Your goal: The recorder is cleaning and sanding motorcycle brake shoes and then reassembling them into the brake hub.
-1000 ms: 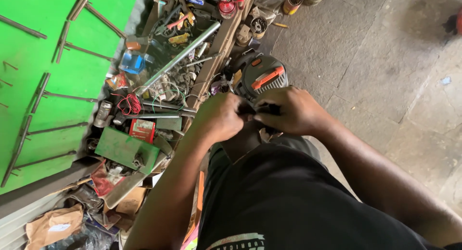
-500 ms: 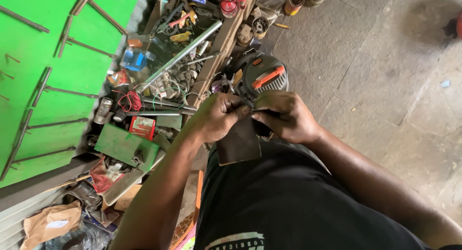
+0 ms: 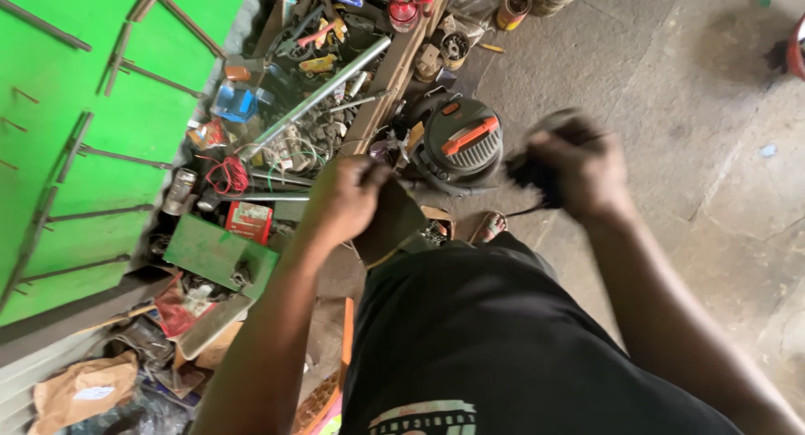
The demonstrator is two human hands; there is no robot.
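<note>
While apart, hands (image 3: 348, 196) gripping dark pieces (image 3: 401, 221)

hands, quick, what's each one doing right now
Left hand: closed on a dark flat piece.
Right hand: closed on a dark blurred object, kind unclear.

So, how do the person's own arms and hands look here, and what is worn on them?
Both arms are bare down their whole visible length: no sleeves, gloves, watch or bands show. The left hand is fairly sharp, its fingers curled. The right hand is blurred, so small details such as rings cannot be told. The person wears a black top with pale print near the lower edge.
</note>
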